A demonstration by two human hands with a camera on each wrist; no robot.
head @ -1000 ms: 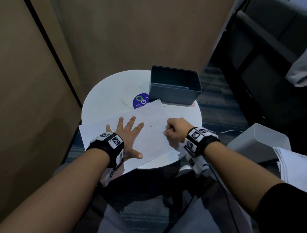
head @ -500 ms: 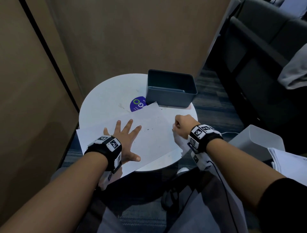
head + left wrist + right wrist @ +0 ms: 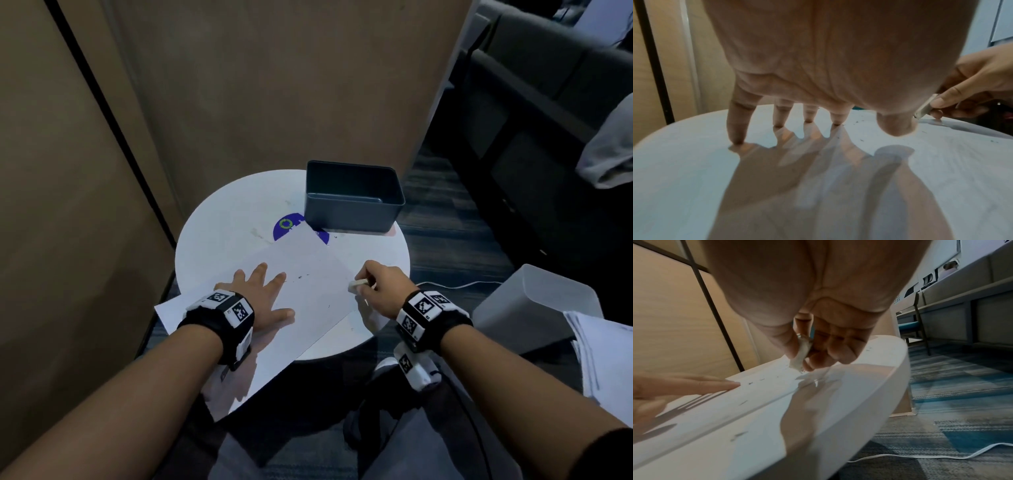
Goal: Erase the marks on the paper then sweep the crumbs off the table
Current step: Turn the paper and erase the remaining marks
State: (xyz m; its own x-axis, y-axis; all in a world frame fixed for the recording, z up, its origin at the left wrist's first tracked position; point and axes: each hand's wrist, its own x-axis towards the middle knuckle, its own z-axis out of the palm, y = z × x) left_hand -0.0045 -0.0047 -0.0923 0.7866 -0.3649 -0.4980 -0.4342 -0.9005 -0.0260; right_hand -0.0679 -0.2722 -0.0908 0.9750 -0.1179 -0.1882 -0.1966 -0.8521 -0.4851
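Note:
A white sheet of paper [image 3: 308,308] lies on the round white table [image 3: 233,219], its near corner hanging over the front edge. My left hand [image 3: 263,298] presses flat on the paper with fingers [image 3: 736,123] spread. My right hand [image 3: 376,284] pinches a small white eraser [image 3: 356,285] at the paper's right edge, its tip just above the sheet in the right wrist view [image 3: 800,356]. Dark eraser crumbs [image 3: 303,275] and faint marks dot the paper between the hands [image 3: 751,383].
A dark grey bin [image 3: 352,198] stands at the table's back right, by a blue round sticker [image 3: 286,226]. A translucent white container [image 3: 534,308] and stacked papers [image 3: 603,353] sit at the right. A white cable [image 3: 920,456] runs over the carpet. A tan wall panel stands behind.
My right hand has drawn right from the middle of the paper to its right edge and turned so that the eraser shows. The left hand stays flat on the sheet.

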